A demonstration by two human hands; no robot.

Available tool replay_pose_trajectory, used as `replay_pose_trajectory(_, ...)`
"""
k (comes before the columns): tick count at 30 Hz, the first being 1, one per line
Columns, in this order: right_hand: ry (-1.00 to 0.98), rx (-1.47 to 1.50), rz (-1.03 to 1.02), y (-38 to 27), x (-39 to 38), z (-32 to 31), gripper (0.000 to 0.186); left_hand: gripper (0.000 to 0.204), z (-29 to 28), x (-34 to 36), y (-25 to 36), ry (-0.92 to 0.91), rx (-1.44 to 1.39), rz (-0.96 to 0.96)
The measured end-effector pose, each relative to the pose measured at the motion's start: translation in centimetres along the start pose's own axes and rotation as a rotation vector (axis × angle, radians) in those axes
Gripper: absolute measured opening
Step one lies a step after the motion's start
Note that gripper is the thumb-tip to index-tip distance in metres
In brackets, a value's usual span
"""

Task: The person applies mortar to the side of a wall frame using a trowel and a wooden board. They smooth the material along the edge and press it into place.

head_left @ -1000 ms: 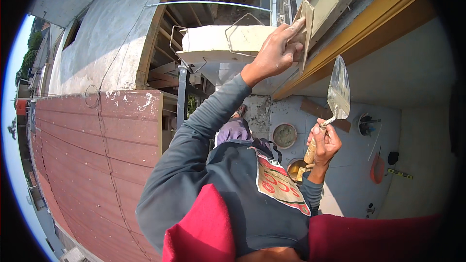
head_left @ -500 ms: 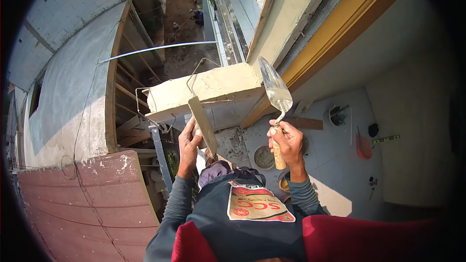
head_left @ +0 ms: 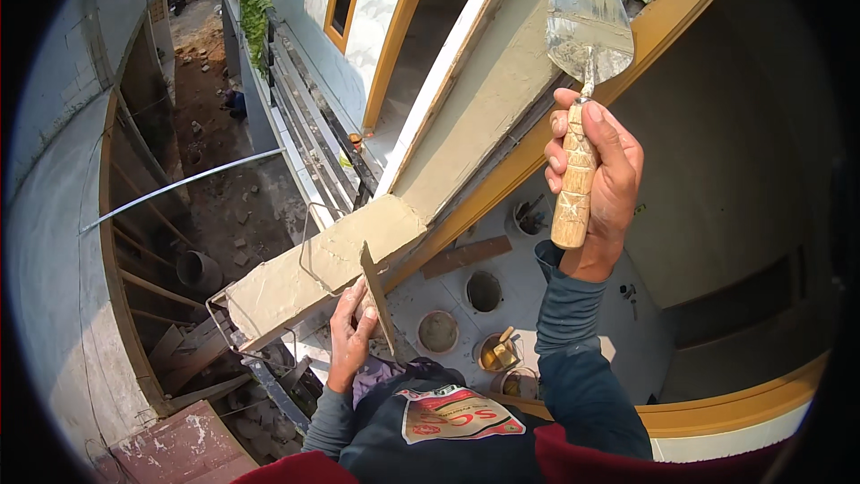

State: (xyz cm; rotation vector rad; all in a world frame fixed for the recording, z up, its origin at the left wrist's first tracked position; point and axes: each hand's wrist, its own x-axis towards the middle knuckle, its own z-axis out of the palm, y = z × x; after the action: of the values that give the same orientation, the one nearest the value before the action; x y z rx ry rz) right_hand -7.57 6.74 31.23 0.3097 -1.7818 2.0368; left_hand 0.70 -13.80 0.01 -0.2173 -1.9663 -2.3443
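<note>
My right hand (head_left: 614, 184) is raised at the upper right, wrapped around the wooden handle of a trowel (head_left: 587, 27). The trowel's mortar-smeared metal blade points away from me, in front of a mortar-covered strip of wall (head_left: 488, 116) beside an orange-yellow frame. Lower down, my left hand (head_left: 348, 338) grips a thin flat board (head_left: 378, 305), seen nearly edge-on; its far side and any handle are hidden. The board stands tilted beside the near side of a plastered ledge (head_left: 385, 222). Bent metal rod clamps (head_left: 307, 255) straddle that ledge.
Buckets of mortar (head_left: 438, 332) and a bucket holding a wood-handled tool (head_left: 495, 354) stand on the tiled floor below. A wooden plank (head_left: 466, 255) lies nearby. A pale pole (head_left: 184, 186) spans the gap at left; a person (head_left: 235, 104) is far below.
My right hand has risen up and to the right with the trowel, nearer the wall strip. My left hand still holds the board by the ledge. The view has swung right.
</note>
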Motion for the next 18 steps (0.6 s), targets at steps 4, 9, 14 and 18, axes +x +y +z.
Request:
replay_pose_trajectory(4,0.022,-0.071,0.129,2.4,0.0,0.1,0.037,0.051,-0.7,0.5,-0.6,-0.002,0.050,0.028)
replay_pose_trajectory(9,0.070,-0.030,0.285,7.3,-4.7,-0.9,0.034,0.051,-1.3,0.6,0.3,-0.038,0.053,0.029)
replay_pose_trajectory(14,0.099,-0.054,0.509,13.2,-9.5,-2.3,0.034,0.052,-2.4,0.3,0.6,-0.054,0.089,0.028)
replay_pose_trajectory(18,0.006,-0.116,0.714,17.9,-13.0,-5.2,0.030,0.052,-2.4,0.0,0.2,-0.059,0.107,0.013)
